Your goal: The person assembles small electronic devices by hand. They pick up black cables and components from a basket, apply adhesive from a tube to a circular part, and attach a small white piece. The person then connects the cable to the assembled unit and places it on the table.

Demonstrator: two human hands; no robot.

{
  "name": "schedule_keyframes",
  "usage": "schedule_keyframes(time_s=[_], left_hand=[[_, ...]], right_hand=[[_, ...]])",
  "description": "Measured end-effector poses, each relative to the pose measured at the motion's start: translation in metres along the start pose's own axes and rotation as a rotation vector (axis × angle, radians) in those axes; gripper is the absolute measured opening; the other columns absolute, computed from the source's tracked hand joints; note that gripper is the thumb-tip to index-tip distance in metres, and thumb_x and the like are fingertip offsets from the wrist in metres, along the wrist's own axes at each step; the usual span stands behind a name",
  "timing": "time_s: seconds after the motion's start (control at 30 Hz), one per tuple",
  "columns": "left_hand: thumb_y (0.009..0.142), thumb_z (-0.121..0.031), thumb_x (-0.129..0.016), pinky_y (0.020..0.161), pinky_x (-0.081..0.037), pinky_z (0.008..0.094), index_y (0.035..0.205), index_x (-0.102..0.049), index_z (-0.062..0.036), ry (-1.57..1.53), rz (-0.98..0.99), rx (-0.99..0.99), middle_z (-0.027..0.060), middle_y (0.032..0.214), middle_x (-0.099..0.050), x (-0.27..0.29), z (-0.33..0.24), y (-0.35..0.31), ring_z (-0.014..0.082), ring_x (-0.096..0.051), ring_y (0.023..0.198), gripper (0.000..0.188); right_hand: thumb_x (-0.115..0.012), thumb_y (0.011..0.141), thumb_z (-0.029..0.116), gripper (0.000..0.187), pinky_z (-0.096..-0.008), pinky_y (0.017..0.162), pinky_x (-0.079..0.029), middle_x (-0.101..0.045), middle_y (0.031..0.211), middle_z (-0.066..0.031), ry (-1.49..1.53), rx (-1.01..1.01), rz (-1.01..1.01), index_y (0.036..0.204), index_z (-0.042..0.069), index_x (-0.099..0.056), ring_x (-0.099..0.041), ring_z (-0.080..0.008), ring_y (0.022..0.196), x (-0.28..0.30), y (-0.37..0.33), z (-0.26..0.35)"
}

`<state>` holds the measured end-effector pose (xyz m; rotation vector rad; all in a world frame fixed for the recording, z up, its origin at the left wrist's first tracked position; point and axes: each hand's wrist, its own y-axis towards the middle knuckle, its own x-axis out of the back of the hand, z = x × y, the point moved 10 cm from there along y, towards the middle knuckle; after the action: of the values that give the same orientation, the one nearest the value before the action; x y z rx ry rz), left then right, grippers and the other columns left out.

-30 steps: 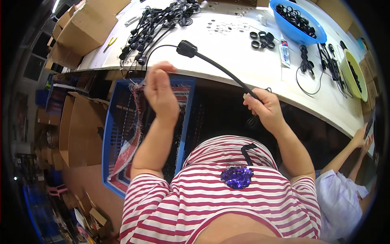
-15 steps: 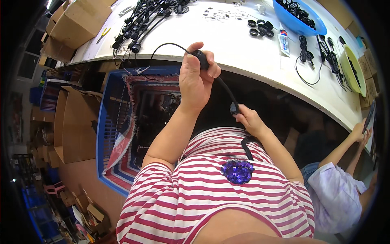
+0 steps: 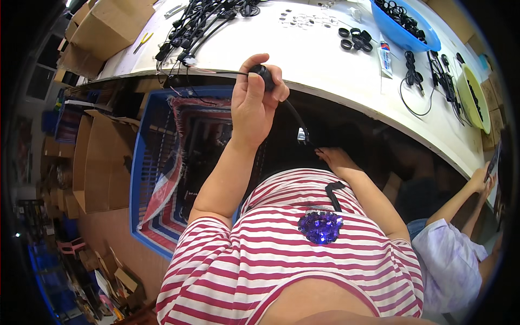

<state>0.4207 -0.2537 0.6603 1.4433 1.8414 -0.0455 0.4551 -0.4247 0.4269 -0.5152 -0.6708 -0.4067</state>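
Note:
My left hand (image 3: 250, 111) is raised at the table's front edge, its fingers closed round a short, round black housing (image 3: 262, 78) with cord on both sides. One thin black cord (image 3: 219, 72) stretches left toward the cable pile. From the other side a thicker black cable (image 3: 295, 115) drops down to a small block-shaped connector (image 3: 301, 135) with a shiny, silvery face. Just below and right of that connector, my right hand (image 3: 337, 161) pinches a thin dark piece of the cable. What lies inside its fingers is mostly hidden.
On the white table (image 3: 303, 59) lie a heap of black cables (image 3: 197, 27), black rings (image 3: 355, 39), a glue tube (image 3: 385, 58) and yellow-handled pliers (image 3: 142, 42). A blue bowl (image 3: 401, 32) holds black parts. Below stands a lined blue crate (image 3: 135, 179). A co-worker (image 3: 449, 254) sits at right.
My right hand has shifted from the connector to just below it, and the connector now shows its shiny side. My left hand has moved slightly left with the housing; the thin cord is straighter.

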Motion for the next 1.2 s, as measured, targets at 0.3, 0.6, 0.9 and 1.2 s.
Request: schedule_keyframes(time_s=[0.3, 0.6, 0.9, 1.2], left_hand=[[0.088, -0.012, -0.052, 0.063, -0.035, 0.0216, 0.121, -0.037, -0.0037, 0.194, 0.118, 0.211, 0.0043, 0.086, -0.046, -0.014, 0.068, -0.028, 0.0103, -0.042, 0.071, 0.038], [0.085, -0.003, -0.054, 0.083, -0.04, 0.0225, 0.117, -0.04, -0.0003, 0.297, 0.217, 0.302, 0.0043, 0.106, -0.047, -0.032, 0.127, -0.059, 0.0087, -0.046, 0.096, 0.035], [0.073, -0.01, -0.067, 0.08, -0.043, 0.0322, 0.109, -0.047, -0.0004, 0.784, 0.323, 0.265, 0.0114, 0.096, -0.055, 0.003, 0.148, -0.072, 0.0216, -0.054, 0.089, 0.043], [0.085, -0.011, -0.053, 0.062, -0.045, 0.0288, 0.09, -0.058, -0.0017, 0.856, 0.279, 0.424, 0.0089, 0.075, -0.057, 0.055, 0.168, -0.098, 0.0189, -0.056, 0.068, 0.011]], right_hand=[[-0.051, 0.079, 0.004, 0.036, -0.0335, 0.087, -0.044, -0.061, 0.104, -0.0148, 0.219, 0.284, -0.38, 0.115, 0.002, -0.053, -0.057, -0.0283, 0.1, 0.121, -0.041, 0.068], [-0.066, 0.071, 0.016, 0.022, -0.0306, 0.069, -0.047, -0.064, 0.081, -0.0075, -0.023, 0.564, -0.694, 0.089, 0.005, -0.063, -0.06, -0.0223, 0.076, 0.167, -0.058, 0.157], [-0.067, 0.072, 0.006, 0.01, -0.0245, 0.06, -0.046, -0.063, 0.075, -0.0083, 0.191, 0.505, -0.641, 0.08, 0.001, -0.064, -0.06, -0.0153, 0.067, 0.181, -0.053, 0.154], [-0.063, 0.08, 0.012, 0.014, -0.0218, 0.065, -0.043, -0.063, 0.078, -0.0046, 0.815, 0.484, -0.591, 0.085, -0.002, -0.064, -0.055, -0.0085, 0.071, 0.227, -0.027, 0.145]])
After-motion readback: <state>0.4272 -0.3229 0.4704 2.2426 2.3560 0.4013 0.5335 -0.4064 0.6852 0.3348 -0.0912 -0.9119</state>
